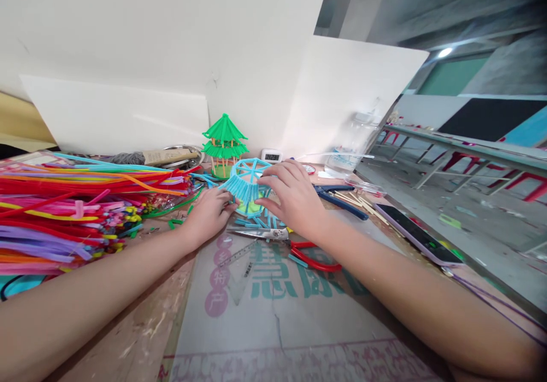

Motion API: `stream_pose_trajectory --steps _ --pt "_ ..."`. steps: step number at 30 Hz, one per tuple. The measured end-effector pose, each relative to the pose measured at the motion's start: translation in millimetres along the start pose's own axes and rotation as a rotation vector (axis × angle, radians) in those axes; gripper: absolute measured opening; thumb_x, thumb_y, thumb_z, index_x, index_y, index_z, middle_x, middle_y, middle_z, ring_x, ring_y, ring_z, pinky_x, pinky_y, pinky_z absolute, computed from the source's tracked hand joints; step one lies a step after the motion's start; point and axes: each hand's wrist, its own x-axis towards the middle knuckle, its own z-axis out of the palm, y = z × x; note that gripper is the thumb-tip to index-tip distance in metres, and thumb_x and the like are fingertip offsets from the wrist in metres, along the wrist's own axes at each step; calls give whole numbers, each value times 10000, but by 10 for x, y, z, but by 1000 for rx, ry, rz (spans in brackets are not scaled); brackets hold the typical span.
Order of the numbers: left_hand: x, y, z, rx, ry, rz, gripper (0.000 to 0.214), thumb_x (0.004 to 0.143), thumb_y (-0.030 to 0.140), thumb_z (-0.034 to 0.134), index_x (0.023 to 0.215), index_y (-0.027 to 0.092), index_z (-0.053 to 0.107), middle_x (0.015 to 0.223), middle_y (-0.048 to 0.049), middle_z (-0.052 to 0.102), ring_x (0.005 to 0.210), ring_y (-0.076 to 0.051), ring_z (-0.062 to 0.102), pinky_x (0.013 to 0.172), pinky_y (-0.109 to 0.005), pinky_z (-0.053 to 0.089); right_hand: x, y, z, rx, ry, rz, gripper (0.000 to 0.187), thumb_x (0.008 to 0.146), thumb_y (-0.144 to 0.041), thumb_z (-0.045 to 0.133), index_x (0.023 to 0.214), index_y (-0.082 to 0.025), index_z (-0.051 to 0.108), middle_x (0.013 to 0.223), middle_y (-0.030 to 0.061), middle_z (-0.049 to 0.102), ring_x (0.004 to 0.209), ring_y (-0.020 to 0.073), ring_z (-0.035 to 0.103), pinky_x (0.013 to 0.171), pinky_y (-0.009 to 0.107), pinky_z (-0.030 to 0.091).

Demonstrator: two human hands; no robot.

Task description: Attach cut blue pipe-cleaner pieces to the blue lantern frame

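A light-blue pipe-cleaner frame [240,186], shaped like a flared roof with spokes at its top, stands in the middle of the table. At its lower left edge my left hand [208,214] is closed, fingertips pinched against the rim. My right hand [296,196] curves around the right side, thumb and fingers apart; whether its fingertips touch the frame is unclear. Short blue pipe-cleaner pieces [261,221] lie beneath and in front of it. Just nearer lie scissors with red handles [316,261], their blades pointing left.
A green pipe-cleaner pavilion [224,142] stands behind the frame. Bundled coloured pipe cleaners [64,216] fill the left side. To the right are blue-handled pliers [344,202], wooden sticks [363,204], a phone [416,231] and a clear plastic bottle [352,145]. A small digital timer [272,155] is behind.
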Motion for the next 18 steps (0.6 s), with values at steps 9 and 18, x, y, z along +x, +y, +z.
stream_pose_trajectory --steps 9,18 --pt "4 -1 7 -8 -1 4 272 935 330 450 791 169 615 881 -81 639 916 -245 567 810 -383 410 8 -41 -5 3 4 -26 310 877 -352 591 1135 -180 579 1156 119 619 1092 275 503 1035 485 334" --pt "2 15 -5 -22 -3 7 228 922 285 473 816 169 639 885 -77 649 929 -249 572 823 -386 403 -2 -56 3 29 15 -45 355 890 -369 570 1197 -189 562 1182 126 616 1134 276 495 1048 512 324"
